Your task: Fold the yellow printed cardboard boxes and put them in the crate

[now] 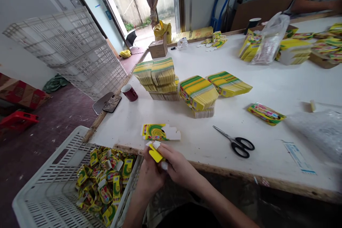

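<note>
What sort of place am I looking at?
Probably a small packing workshop: stacks of flat yellow cartons on a white worktable, and a plastic crate of made-up boxes beside it.

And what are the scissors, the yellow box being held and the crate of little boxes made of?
Scissors: blades look like metal, grey and shiny; handles probably plastic, smooth and black. Yellow box: likely thin card, smooth outside, with a flat, straight-edged panel. Crate: seems hard plastic, dull whitish, with molded-looking slots.
</note>
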`<state>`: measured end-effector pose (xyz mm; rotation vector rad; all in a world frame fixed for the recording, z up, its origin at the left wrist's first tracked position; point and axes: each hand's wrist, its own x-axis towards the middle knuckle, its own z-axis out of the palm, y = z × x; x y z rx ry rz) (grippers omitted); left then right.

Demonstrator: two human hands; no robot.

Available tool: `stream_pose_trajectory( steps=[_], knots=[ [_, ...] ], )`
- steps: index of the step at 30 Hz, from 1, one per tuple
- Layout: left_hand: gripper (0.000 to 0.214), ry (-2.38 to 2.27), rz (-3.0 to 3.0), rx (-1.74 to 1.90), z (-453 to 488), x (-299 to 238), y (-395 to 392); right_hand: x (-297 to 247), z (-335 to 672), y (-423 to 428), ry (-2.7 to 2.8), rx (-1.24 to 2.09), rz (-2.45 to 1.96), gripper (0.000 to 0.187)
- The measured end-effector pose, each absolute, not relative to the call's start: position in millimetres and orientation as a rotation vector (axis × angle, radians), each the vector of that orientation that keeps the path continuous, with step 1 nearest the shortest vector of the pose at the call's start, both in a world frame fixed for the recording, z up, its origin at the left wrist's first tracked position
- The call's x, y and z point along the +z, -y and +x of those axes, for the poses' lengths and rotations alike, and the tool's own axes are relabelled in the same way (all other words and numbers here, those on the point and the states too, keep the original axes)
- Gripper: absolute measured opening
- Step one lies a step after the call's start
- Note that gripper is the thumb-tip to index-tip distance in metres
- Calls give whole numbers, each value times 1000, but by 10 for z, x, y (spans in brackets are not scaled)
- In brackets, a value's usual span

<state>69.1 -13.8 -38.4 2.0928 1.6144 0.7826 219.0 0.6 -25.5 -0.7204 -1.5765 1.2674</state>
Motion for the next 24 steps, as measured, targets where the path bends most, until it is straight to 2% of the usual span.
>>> stream_pose_trajectory(
  steps=[2, 5, 10, 15, 21, 24],
  knots=[
    [74, -1727, 2086, 808, 703, -407, 138, -279, 2192, -16, 1559, 1168, -770, 43],
    [61, -1864, 2087, 822, 663, -423, 164, -370, 2235, -57, 1485, 1039, -888, 46],
    [49, -1757, 2125, 798, 512, -330, 167, -488, 2351, -113, 1803, 1043, -818, 55],
    [54, -1692, 2151, 717, 448, -157, 109, -367, 2473, -199, 1913, 1037, -804, 31],
    [52, -1595, 2142, 613, 463, -57, 111, -275, 2589, -249, 2031, 1098, -727, 21],
    [53, -1635, 2180, 666, 471, -75, 115, -341, 2531, -191, 1920, 1109, -766, 23]
  ],
)
